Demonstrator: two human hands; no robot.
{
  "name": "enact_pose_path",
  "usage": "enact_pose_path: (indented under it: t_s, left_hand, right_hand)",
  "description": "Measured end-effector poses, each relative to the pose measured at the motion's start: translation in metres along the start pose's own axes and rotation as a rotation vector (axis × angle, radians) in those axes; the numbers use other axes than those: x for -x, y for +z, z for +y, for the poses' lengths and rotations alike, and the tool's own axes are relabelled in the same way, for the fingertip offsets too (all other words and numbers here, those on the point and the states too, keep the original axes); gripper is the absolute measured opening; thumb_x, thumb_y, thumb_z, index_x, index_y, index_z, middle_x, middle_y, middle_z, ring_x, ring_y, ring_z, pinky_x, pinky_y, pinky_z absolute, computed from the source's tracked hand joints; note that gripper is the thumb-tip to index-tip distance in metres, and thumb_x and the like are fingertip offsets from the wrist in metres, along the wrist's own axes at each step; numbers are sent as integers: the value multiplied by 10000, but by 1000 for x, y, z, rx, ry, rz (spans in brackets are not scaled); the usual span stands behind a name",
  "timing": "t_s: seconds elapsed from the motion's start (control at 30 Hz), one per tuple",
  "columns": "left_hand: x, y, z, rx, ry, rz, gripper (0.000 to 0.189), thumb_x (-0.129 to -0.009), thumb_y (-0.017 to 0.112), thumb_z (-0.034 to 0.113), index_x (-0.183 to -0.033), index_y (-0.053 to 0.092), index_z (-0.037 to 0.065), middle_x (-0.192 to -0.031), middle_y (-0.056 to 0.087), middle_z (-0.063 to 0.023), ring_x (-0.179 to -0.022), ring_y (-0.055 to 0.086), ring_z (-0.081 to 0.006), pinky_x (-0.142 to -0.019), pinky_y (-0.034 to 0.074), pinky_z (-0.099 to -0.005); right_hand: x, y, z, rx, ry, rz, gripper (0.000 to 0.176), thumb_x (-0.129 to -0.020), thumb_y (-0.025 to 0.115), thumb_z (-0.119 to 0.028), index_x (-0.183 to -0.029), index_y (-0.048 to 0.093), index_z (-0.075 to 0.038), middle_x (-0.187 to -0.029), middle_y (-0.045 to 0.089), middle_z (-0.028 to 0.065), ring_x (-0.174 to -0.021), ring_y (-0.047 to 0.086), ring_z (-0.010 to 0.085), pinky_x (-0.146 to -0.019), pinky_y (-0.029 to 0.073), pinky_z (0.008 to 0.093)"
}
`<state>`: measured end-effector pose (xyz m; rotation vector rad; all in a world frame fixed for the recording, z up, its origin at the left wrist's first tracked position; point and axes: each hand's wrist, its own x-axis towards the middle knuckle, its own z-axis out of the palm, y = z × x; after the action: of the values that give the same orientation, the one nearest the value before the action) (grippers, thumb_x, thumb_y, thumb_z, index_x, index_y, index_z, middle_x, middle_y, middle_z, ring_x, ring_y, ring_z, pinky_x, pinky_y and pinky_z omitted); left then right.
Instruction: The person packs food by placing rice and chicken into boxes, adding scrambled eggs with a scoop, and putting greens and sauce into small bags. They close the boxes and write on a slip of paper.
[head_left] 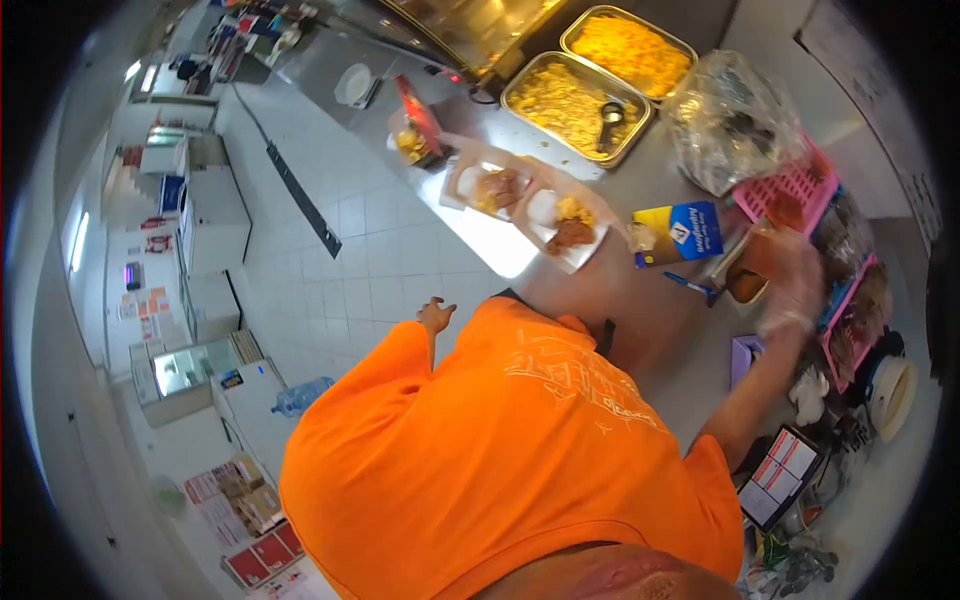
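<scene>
My right hand (795, 285), in a clear plastic glove, reaches over a small open container (745, 284) with brown contents. Its fingers are blurred, and I cannot make out whether they hold anything. Just beyond them a reddish-brown piece (785, 210) shows against a pink plastic basket (812, 178). Away from the counter, my left hand (435, 315) hangs at my side with fingers apart and nothing in it. An open takeaway box (582, 258) on the counter holds white rounded portions, yellow food and brown pieces of meat.
Two metal trays of yellow food (620, 55) stand at the back, the nearer with a black scoop (610, 122). Around the counter are a plastic bag (725, 120), a blue-yellow box (677, 234), a pen (688, 284), a purple box (742, 358) and a tablet (782, 477).
</scene>
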<state>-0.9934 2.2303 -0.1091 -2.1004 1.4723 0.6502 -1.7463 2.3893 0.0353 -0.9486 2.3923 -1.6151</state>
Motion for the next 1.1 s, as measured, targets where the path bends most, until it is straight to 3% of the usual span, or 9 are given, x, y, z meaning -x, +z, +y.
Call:
enact_pose_path:
  t_s: [0.27, 0.37, 0.5, 0.6, 0.67, 0.73, 0.83, 1.0, 1.1]
  left_hand:
    - [-48, 41, -108, 189, -74, 8, 657, -821, 649, 550, -1301, 530, 117, -1239, 603, -196, -1243, 503, -341, -1064, 329, -511]
    - [-66, 18, -123, 375, -91, 48, 575, -819, 674, 493, -1264, 548, 151, -1300, 563, -156, -1264, 456, -362, -1039, 340, -526]
    - [-145, -22, -135, 726, 191, 327, 390, -875, 667, 337, -1170, 598, 91, -1156, 641, -137, -1086, 592, -282, -943, 441, -453]
    - [-210, -82, -116, 927, 456, 387, 305, -915, 642, 236, -1140, 610, 33, -1062, 674, -126, -985, 638, -237, -881, 488, -368]
    - [-213, -152, -87, 994, 596, 275, 290, -939, 618, 199, -1152, 602, 1, -1042, 674, -119, -972, 635, -208, -879, 488, -320]
    - [-209, -221, -55, 1042, 767, 17, 267, -950, 603, 182, -1152, 607, 8, -1020, 667, -99, -954, 626, -184, -864, 486, -306]
    - [-171, -312, -4, 1011, 1198, -668, 363, -965, 564, 182, -1303, 546, 52, -986, 646, -72, -903, 606, -155, -802, 492, -301]
    - [-175, -326, 22, 1464, 894, -891, 625, -946, 511, 116, -1507, 247, 33, -1085, 598, -63, -875, 579, -139, -738, 476, -271]
    - [-188, -305, 25, 1731, 937, -848, 387, -975, 507, 194, -1296, 480, -20, -1170, 589, -90, -1019, 574, -187, -911, 448, -332]
  right_hand:
    - [173, 374, -246, -567, -20, -946, 279, -974, 497, -281, -1149, 564, -75, -1062, 645, 129, -933, 637, 291, -838, 506, 406]
    - [216, 487, -292, -394, -197, -817, 309, -960, 530, -355, -1088, 575, -78, -958, 672, 129, -886, 659, 327, -806, 509, 425]
    - [227, 609, -325, -247, -5, -793, 258, -957, 535, -268, -1105, 600, -67, -1039, 658, 175, -985, 639, 342, -836, 498, 408]
    - [219, 732, -252, 232, -770, -441, 337, -936, 559, -295, -1155, 596, -42, -1076, 648, 196, -1019, 624, 371, -859, 486, 431]
    - [214, 711, -320, 155, -124, -684, 409, -930, 579, -289, -1235, 555, -19, -1129, 618, 228, -1054, 599, 379, -926, 467, 430]
    - [222, 736, -314, -6, -153, -326, 419, -930, 589, -280, -1250, 538, -14, -1132, 612, 226, -1041, 608, 340, -923, 474, 403]
    - [241, 733, -358, -379, -93, -230, 412, -928, 612, -265, -1257, 527, -33, -1102, 623, 176, -1015, 612, 239, -891, 486, 351]
    - [245, 722, -397, -370, 140, -271, 355, -919, 640, -269, -1186, 566, -47, -1088, 625, 126, -991, 611, 184, -855, 483, 317]
    - [261, 716, -408, -192, -10, -191, 323, -883, 657, -246, -1137, 582, -60, -1010, 612, 125, -935, 583, 270, -841, 460, 406]
